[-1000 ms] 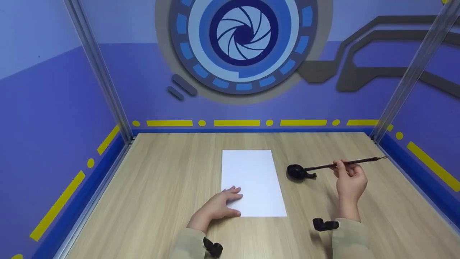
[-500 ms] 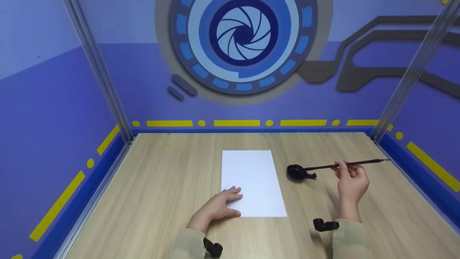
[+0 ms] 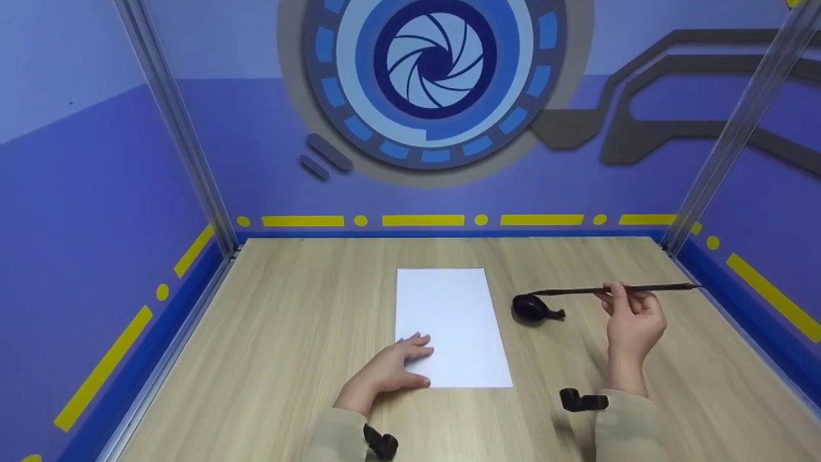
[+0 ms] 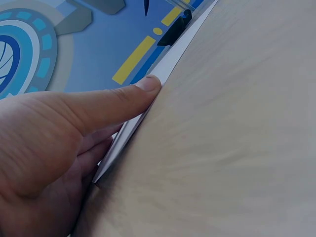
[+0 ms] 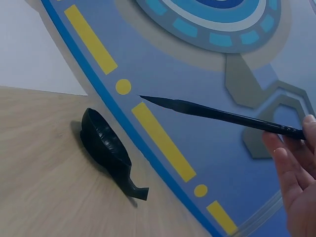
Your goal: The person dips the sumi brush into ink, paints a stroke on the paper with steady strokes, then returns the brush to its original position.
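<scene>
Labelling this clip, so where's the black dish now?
In the head view, the black dish sits right of the paper, left of the right hand, on the table.

The brush [image 5: 212,112] is dark, the dish [image 3: 530,310] black, the paper [image 3: 449,321] white, the tabletop [image 3: 308,308] pale wood-grained.

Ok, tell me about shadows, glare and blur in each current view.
Head: soft shadow on the table beside the right sleeve; left wrist: table grain blurred, dark shadow beside the left hand; right wrist: faint glints inside the black dish, shadow beside it, brush outlined clearly.
</scene>
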Demonstrator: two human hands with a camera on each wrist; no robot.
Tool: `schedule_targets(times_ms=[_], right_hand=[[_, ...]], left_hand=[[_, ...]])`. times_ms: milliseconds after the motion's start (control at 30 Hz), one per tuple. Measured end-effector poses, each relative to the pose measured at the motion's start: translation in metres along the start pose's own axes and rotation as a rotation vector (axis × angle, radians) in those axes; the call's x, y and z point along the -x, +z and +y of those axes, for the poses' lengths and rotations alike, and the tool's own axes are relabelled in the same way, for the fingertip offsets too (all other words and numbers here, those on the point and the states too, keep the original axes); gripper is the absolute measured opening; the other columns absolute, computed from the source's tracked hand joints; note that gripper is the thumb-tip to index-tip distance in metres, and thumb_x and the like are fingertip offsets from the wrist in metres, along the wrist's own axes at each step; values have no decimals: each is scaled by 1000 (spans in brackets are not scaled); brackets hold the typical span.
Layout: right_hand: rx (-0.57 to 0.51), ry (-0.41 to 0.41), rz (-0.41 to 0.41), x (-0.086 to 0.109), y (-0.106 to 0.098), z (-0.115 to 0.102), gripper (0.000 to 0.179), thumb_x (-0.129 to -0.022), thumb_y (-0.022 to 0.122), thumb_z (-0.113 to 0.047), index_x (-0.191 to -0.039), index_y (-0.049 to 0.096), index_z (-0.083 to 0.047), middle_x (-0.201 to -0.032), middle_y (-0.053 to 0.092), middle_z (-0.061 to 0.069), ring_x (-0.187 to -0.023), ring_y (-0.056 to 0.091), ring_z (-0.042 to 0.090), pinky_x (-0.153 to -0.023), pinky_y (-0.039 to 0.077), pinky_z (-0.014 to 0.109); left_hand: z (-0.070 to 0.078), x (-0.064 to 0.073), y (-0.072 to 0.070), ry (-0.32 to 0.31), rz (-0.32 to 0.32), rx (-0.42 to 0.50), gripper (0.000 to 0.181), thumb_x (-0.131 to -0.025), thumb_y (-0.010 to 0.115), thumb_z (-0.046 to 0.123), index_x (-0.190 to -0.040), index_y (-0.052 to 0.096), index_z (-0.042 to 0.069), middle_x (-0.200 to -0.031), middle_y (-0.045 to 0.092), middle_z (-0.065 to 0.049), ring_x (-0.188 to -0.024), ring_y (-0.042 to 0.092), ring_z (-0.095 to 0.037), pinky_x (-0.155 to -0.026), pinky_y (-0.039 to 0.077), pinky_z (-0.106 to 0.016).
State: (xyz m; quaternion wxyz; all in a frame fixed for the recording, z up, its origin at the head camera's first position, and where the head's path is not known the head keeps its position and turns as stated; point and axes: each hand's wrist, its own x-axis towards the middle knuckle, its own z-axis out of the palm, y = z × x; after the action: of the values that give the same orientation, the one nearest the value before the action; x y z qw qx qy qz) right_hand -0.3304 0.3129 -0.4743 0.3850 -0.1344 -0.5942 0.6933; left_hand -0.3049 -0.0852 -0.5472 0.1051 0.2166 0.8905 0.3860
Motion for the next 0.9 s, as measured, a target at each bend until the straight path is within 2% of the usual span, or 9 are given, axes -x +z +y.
schedule_targets(times_ms=[300, 500, 700, 900], right_hand=[[-131, 10, -17, 4, 9, -8, 16, -93, 74, -16, -100, 66, -4, -83, 79, -7, -72, 78, 5, -65, 62, 14], [-175, 79, -33, 8, 17, -12, 22, -92, 75, -22, -105, 66, -5, -89, 80, -4, -76, 79, 8, -68, 63, 16], [-250, 119, -38, 13, 30, -16, 19, -94, 73, -17, -105, 66, -3, -88, 80, -2, -75, 79, 11, -66, 63, 18], [-271, 121, -71, 18, 46, -16, 12, -95, 71, -13, -100, 66, -3, -83, 80, -2, -72, 79, 12, -62, 63, 18]], left_hand=[[0, 0, -1, 6, 3, -2, 62, -85, 83, 24, -142, 62, 11, -163, 45, -1, -157, 30, -30, -130, 25, -55], [0, 0, 0, 7, 6, 2, 62, -85, 84, 23, -141, 62, 10, -163, 45, -2, -157, 31, -31, -130, 24, -55], [1, 0, 0, 11, 10, -1, 62, -84, 84, 22, -141, 62, 10, -163, 45, -2, -157, 31, -32, -130, 24, -56], [0, -1, 1, 3, 10, 0, 63, -84, 84, 23, -141, 62, 10, -163, 45, -2, -157, 31, -32, -130, 23, -55]])
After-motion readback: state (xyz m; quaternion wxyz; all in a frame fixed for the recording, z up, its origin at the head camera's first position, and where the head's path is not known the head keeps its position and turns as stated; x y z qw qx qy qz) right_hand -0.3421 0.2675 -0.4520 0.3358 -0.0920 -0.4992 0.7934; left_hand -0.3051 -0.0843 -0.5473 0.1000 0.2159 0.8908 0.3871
